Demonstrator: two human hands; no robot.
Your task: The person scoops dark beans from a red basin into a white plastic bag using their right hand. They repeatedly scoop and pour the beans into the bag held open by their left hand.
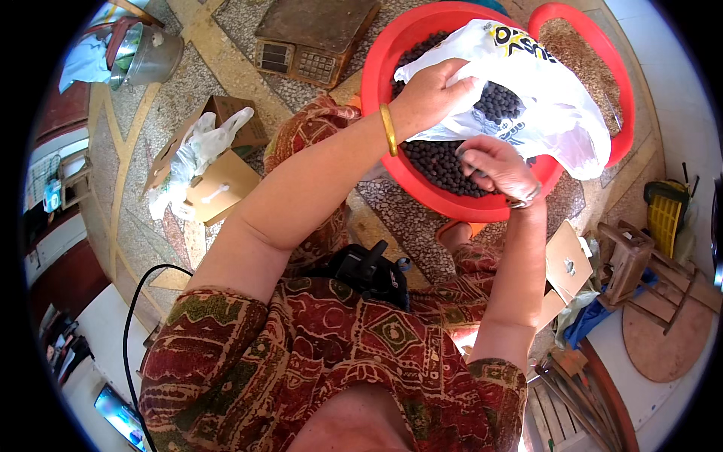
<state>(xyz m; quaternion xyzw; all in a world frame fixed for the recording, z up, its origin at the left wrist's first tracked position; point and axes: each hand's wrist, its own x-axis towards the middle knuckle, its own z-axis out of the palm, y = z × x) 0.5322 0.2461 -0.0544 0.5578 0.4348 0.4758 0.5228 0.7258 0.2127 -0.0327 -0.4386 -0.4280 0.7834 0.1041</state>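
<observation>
A white plastic bag [565,107] with printing lies over a red plastic basin [377,85] on the floor. My left hand [432,93], a gold bangle at its wrist, grips the bag's edge and holds its mouth apart. Small dark round berries or fruits [497,103] show in the bag's opening, and more dark fruits [438,166] fill the basin below. My right hand [494,164] is over the near right part of the basin, just below the bag, fingers curled; something small and dark seems to be between thumb and fingers.
Beyond the basin, a red-rimmed tray [624,85] holds brownish grains. A platform scale [316,34] lies at the top. Left of my knee stands an open cardboard box [223,186] with plastic bags. A wooden stool [627,260] and another cardboard box [567,263] are at the right.
</observation>
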